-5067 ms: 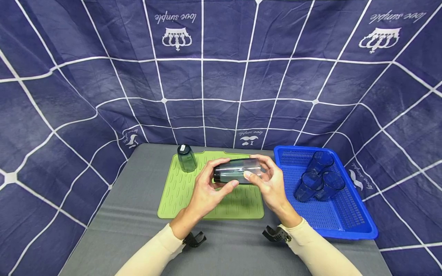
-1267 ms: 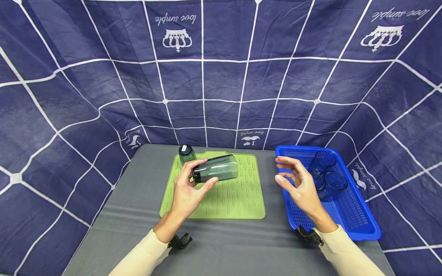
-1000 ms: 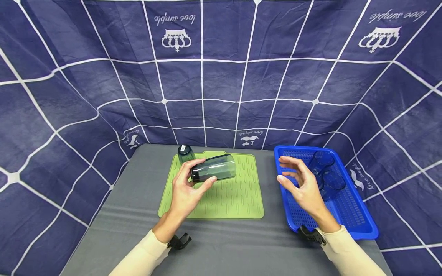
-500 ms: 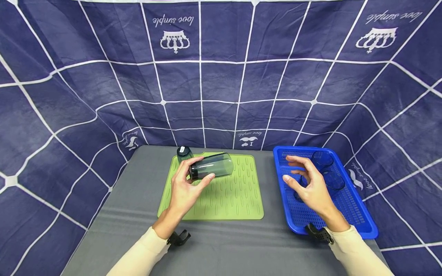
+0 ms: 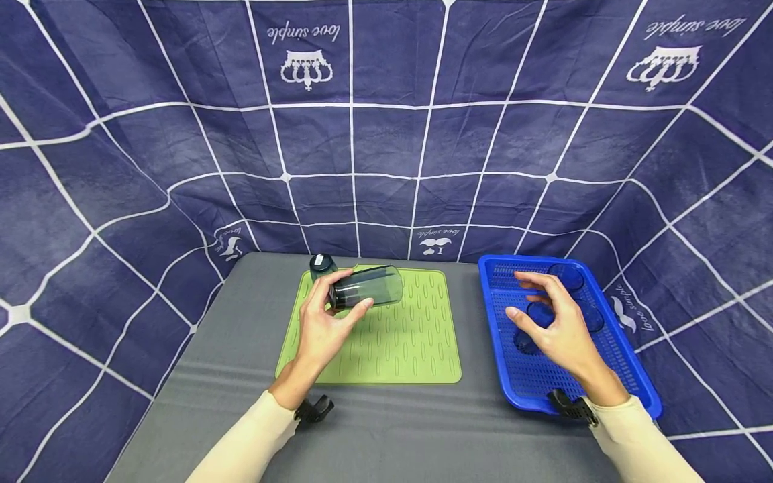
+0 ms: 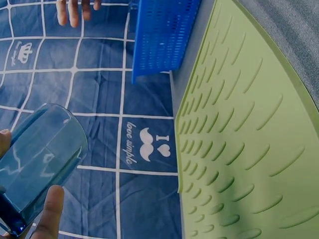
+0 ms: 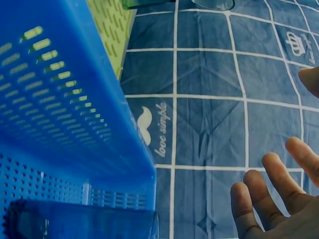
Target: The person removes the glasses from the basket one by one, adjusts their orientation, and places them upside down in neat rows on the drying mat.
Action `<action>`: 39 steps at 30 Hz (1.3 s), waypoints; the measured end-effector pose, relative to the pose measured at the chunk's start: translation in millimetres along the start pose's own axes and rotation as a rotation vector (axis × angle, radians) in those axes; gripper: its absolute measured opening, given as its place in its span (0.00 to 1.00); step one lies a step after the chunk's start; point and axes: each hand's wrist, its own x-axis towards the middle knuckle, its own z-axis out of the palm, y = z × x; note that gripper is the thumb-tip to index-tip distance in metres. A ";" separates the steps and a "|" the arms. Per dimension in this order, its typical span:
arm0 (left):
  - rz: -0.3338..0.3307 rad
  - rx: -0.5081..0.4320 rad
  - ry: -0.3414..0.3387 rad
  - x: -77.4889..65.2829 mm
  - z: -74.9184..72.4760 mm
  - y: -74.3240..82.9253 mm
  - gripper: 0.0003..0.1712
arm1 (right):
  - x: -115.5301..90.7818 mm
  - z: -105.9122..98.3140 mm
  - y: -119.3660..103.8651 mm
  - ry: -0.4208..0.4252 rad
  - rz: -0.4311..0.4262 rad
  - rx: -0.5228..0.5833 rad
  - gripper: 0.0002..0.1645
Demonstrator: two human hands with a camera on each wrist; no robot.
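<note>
My left hand [image 5: 323, 329] grips a smoky, tinted glass tumbler [image 5: 374, 285] near its dark base. The tumbler lies nearly level, mouth pointing right, held over the green drying mat [image 5: 417, 349]. In the left wrist view the tumbler [image 6: 47, 149] sits between thumb and finger. My right hand [image 5: 558, 329] hovers over the blue basket [image 5: 492, 335], fingers spread and gently bent, nothing in them. Below it, glasses stand in the basket: one [image 5: 527, 341] partly behind the fingers, others [image 5: 566, 276] farther back.
An upside-down glass [image 5: 322, 263] with a white label on its base stands at the mat's back left corner, partly behind my left hand. Grey cloth [image 5: 398, 429] covers the table. A blue checked curtain [image 5: 386, 141] encloses the back and sides.
Both hands held the tumbler earlier; my right hand has let go and moved right, over the basket. My left hand has drawn left with the tumbler.
</note>
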 end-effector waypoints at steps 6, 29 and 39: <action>-0.008 -0.001 0.011 3.4 0.2 -3.6 0.39 | -1.6 -5.4 3.6 0.000 -0.011 -0.090 0.42; -0.032 0.181 0.014 27.0 3.7 -18.0 0.47 | -6.7 -29.7 16.8 -0.024 -0.015 -0.319 0.48; -0.048 0.188 0.006 37.3 2.8 -24.3 0.49 | -6.7 -41.1 27.5 -0.073 -0.046 -0.347 0.51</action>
